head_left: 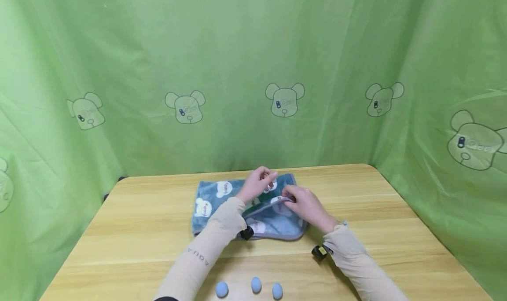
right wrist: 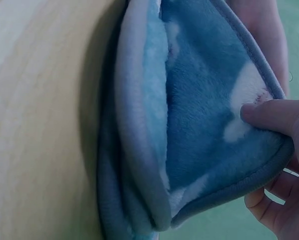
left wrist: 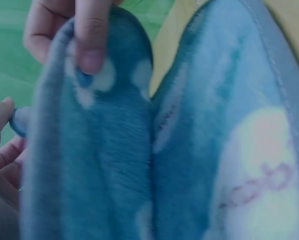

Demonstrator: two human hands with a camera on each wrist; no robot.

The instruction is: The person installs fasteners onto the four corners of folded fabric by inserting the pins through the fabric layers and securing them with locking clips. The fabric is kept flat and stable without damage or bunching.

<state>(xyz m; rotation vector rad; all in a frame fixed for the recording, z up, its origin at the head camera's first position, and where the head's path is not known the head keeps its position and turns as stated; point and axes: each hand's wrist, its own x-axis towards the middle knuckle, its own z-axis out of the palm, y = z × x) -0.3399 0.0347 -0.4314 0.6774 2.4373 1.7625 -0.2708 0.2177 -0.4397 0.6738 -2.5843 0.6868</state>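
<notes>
While one edge of the folded teal blanket [head_left: 222, 202] is raised, its layers are parted into a gap that seems to face the near right side. The blanket is laid toward the far side of the wooden surface [head_left: 138, 230], with its long axis set left to right and only its right part opened. The raised edge is pinched by the right hand [head_left: 306, 204], thumb against the plush inside and fingers closed behind the border. Over the middle of the cloth the left hand [head_left: 256, 186] is held with fingers bent and thumb out; whether anything is gripped by it cannot be told. For good work, it is judged, the edge should be held high by its border and the lower layer left flat, lest the fold be dragged askew. Nearer the person, well apart from the cloth, three blue egg-shaped pieces [head_left: 256, 285] are set in a loose row, the middle and right ones pointed roughly away from the person.
</notes>
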